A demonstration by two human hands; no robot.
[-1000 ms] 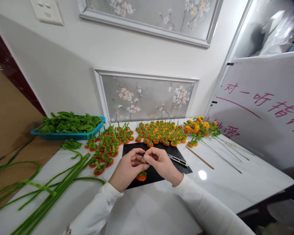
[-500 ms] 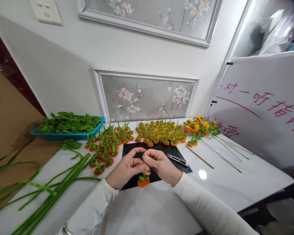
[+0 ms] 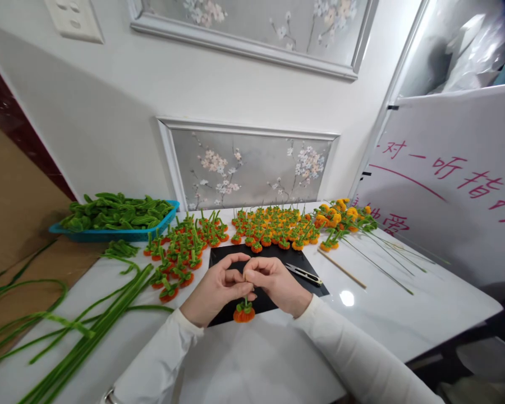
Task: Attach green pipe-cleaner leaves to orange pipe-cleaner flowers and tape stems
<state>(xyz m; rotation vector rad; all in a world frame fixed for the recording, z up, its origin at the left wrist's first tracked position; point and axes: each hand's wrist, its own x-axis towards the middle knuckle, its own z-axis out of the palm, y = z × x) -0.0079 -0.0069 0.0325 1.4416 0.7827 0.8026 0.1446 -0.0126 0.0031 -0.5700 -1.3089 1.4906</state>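
An orange pipe-cleaner flower (image 3: pixel 244 315) with a green stem hangs head down below my fingers, over the near edge of a black mat (image 3: pixel 273 255). My left hand (image 3: pixel 219 289) pinches the stem between thumb and fingers. Close against it, my right hand (image 3: pixel 276 282) is closed with thumb and forefinger pressed together at the stem's upper end; the fingers hide that end. Thread snips (image 3: pixel 303 275) lie on the mat beside my right hand. Behind my hands stand rows of similar orange flowers (image 3: pixel 179 261) and yellow-orange flowers (image 3: pixel 273 224), stems up.
A blue basket (image 3: pixel 109 235) of green pipe-cleaner leaves (image 3: pixel 118 210) stands at the back left. Long green pipe cleaners (image 3: pixel 96 331) lie along the left. On the right are a thin wooden stick (image 3: pixel 341 269) and stemmed yellow flowers (image 3: pixel 340 213). A wall (image 3: pixel 122 106) closes the back.
Both hands stay pinched together at the stem, with only slight finger movement. The hanging flower has shifted and turned a little. The whole view has moved slightly.
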